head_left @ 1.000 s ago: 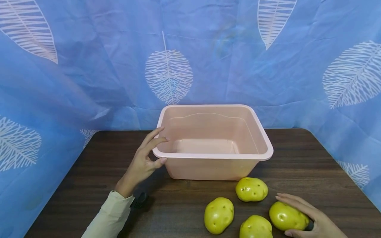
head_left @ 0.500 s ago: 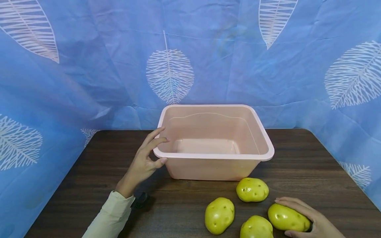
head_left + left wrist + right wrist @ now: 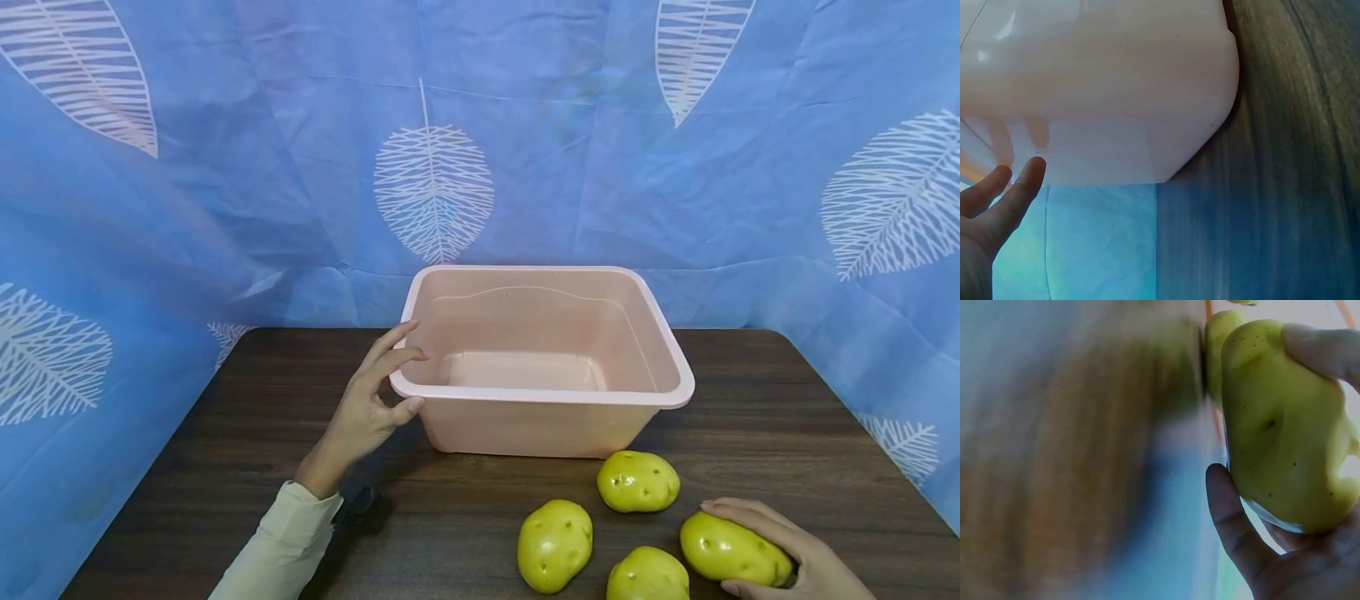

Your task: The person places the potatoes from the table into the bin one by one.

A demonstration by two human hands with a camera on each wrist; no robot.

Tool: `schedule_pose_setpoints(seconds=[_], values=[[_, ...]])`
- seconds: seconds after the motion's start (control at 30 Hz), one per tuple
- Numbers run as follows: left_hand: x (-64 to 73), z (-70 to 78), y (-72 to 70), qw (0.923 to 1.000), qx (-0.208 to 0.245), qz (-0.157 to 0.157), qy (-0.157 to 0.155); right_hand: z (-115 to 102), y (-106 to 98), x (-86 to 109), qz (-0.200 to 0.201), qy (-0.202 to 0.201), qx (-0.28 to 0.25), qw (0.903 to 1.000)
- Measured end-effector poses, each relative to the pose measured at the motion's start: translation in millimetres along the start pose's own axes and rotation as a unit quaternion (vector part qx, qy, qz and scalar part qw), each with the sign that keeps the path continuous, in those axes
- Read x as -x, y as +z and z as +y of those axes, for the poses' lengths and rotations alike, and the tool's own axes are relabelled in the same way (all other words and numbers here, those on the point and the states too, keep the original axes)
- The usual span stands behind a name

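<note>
A pale pink plastic basin stands at the back of the table, nothing inside it. My left hand holds its near left corner, thumb at the front rim and fingers over the left rim. In the left wrist view two fingers lie against the basin wall. At the lower right my right hand grips a yellow-green potato, glossy with small dark eyes. The right wrist view has this potato between thumb and fingers.
Three more potatoes lie on the dark wood table: one before the basin, one nearer the middle, and one at the bottom edge. A blue curtain with white leaves hangs behind.
My right hand has settled closer round its potato, its fingers now lower on it. The left hand stays on the basin rim. The head view has shifted slightly.
</note>
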State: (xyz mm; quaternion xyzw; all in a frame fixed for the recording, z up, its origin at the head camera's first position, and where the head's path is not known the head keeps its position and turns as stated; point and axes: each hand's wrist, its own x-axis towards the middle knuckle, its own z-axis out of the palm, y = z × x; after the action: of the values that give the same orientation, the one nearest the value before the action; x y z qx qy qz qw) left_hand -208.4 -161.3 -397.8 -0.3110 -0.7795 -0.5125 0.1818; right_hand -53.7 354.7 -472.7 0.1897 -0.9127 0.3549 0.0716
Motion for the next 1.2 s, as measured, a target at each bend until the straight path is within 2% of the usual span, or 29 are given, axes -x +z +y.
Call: schedule_pose_setpoints(seconds=[0.17,0.33,0.43,0.57,0.77,1.03,1.2], values=[[0.1,-2.1,-0.6,0.9997,0.022,0.005,0.002,-9.8,-4.9,-5.0,0.011,-0.007,0.013,0.9998],[1.1,-4.1,-0.8,0.9973,0.074,0.007,0.001,-21.7,-12.3,-10.4,0.015,-0.031,0.013,0.9993],[2.2,-5.2,-0.7,0.9959,0.090,0.010,-0.001,-28.1,-16.8,-12.8,0.017,-0.032,0.017,0.9992],[3.8,-6.3,0.1,0.9959,0.089,0.016,-0.007,-35.1,-23.0,-15.1,0.026,-0.041,0.025,0.9985],[5.3,-6.8,1.2,0.9956,0.092,0.013,-0.012,-43.0,-36.5,-22.1,0.026,-0.084,0.025,0.9958],[6.3,-4.6,0.6,0.9970,0.073,0.014,-0.020,-61.3,-55.6,-41.8,-0.005,-0.054,0.056,0.9970],[6.7,-6.3,1.5,0.9970,0.074,0.013,-0.016,-75.7,-64.6,-57.2,-0.010,-0.072,0.051,0.9960]])
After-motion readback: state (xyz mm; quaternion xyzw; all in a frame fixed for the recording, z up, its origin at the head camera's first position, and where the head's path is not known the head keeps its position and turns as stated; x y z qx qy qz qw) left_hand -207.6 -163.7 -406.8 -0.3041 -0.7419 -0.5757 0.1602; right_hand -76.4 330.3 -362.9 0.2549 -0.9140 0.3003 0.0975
